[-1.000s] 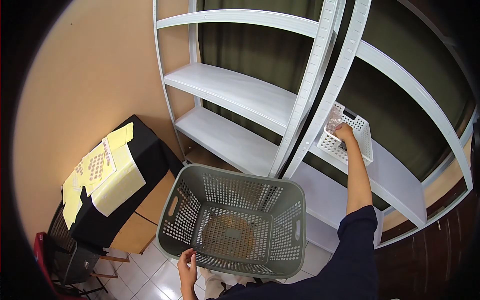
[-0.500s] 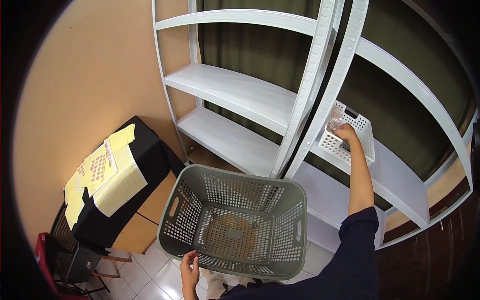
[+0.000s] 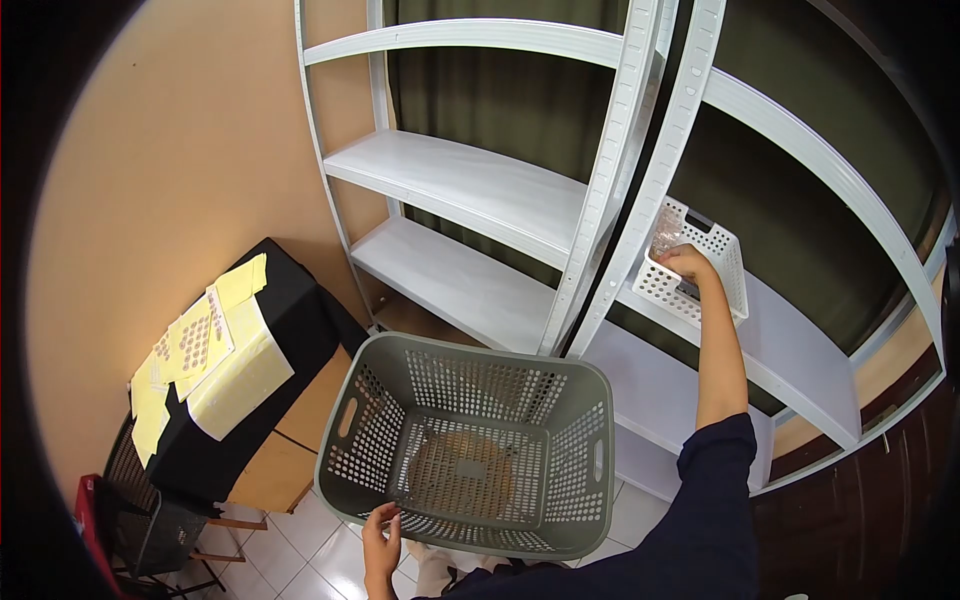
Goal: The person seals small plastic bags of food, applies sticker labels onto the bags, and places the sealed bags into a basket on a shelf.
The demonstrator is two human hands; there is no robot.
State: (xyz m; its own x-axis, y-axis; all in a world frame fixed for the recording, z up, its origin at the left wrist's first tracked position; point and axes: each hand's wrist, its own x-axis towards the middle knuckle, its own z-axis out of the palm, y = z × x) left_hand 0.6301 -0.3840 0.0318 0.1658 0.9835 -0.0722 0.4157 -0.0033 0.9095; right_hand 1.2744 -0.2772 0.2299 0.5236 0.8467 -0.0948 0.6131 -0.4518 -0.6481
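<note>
A white perforated basket (image 3: 738, 272) stands on a shelf of the right rack. My right hand (image 3: 688, 262) reaches over its near side, fingers curled down beside a clear plastic item (image 3: 667, 230) inside; what the fingertips hold is hidden. Below, a large grey-green perforated laundry basket (image 3: 470, 348) is open at the top, with only its own floor showing. At its near left rim is my left hand (image 3: 381, 540), fingers bent and close together against the edge; whether they grip the rim is too small to tell.
White metal racks (image 3: 450, 180) rise ahead and to the right. At the left, a black-draped table (image 3: 225, 455) bears yellow papers (image 3: 240, 385). A dark mesh crate (image 3: 150, 525) and a red object (image 3: 90, 515) are at the lower left, above a tiled floor (image 3: 335, 560).
My right hand has shifted slightly within the white basket, its fingers now more hidden. The view has moved a little. My left hand stays at the big basket's rim.
</note>
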